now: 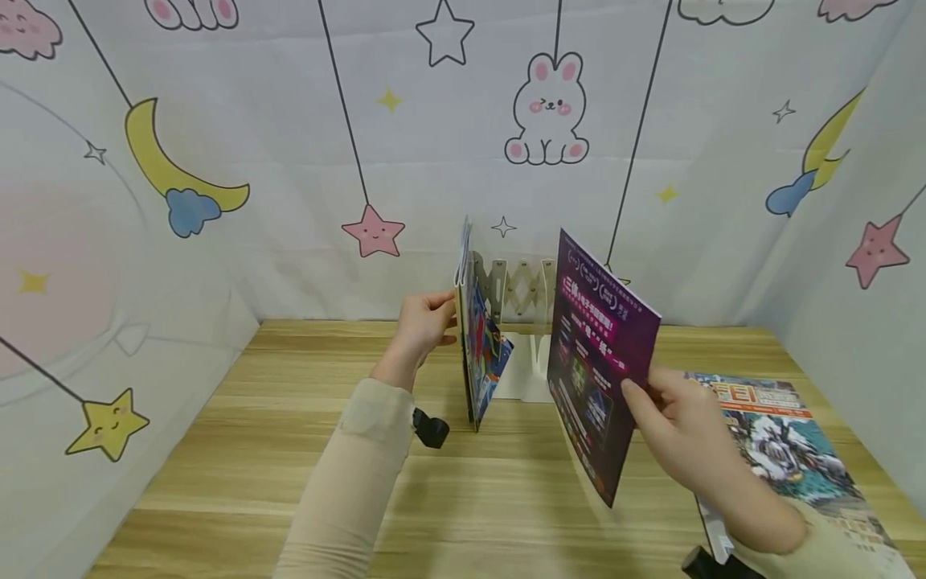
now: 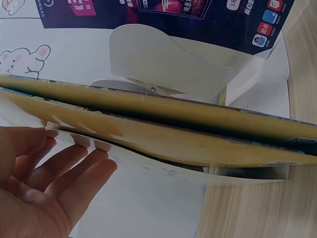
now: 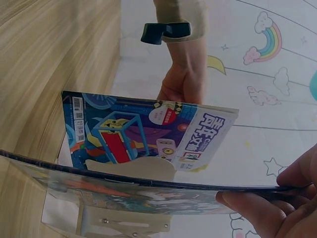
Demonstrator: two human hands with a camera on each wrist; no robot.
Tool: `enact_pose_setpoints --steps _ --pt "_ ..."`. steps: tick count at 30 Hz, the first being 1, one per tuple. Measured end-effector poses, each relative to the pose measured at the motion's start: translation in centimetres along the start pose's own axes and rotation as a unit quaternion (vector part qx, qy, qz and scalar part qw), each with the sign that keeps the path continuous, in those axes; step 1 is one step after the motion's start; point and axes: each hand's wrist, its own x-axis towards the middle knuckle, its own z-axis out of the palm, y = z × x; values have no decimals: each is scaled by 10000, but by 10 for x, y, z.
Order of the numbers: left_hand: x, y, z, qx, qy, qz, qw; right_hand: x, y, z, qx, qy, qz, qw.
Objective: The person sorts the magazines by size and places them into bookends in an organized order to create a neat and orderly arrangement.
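Observation:
My right hand (image 1: pixel 687 426) pinches the near edge of a dark purple magazine (image 1: pixel 589 346), thumb on its printed face. It is held upright, overlapping the right side of an expandable bookshelf rack (image 1: pixel 512 370) with a criss-cross metal lattice. At the rack's left side stand magazines (image 1: pixel 473 354); one with a colourful blue cover (image 3: pixel 119 134) faces the right wrist view. My left hand (image 1: pixel 425 326) is on their outer side. In the left wrist view its extended fingertips (image 2: pixel 106 166) touch the pale panel beside the magazines' yellowish edges.
Another magazine (image 1: pixel 784 450) with a snowy, mechanical-looking cover lies flat on the right of the wooden table (image 1: pixel 289 450), under my right forearm. A white curtain (image 1: pixel 289 80) with cartoon prints hangs behind the table and along its sides.

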Motion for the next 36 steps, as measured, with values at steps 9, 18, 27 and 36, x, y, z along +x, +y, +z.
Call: enact_pose_setpoints --steps 9,18,27,36 --pt "-1 0 0 -6 -22 -5 10000 4 7 10 189 15 -67 9998" --pt "2 -1 0 -46 10 -1 10000 6 12 19 274 21 10 9996" --pt "3 -2 1 -30 9 -36 10000 9 19 28 539 52 83 9985" --pt "3 -3 1 -42 81 19 10000 12 22 37 806 -161 300 9962"
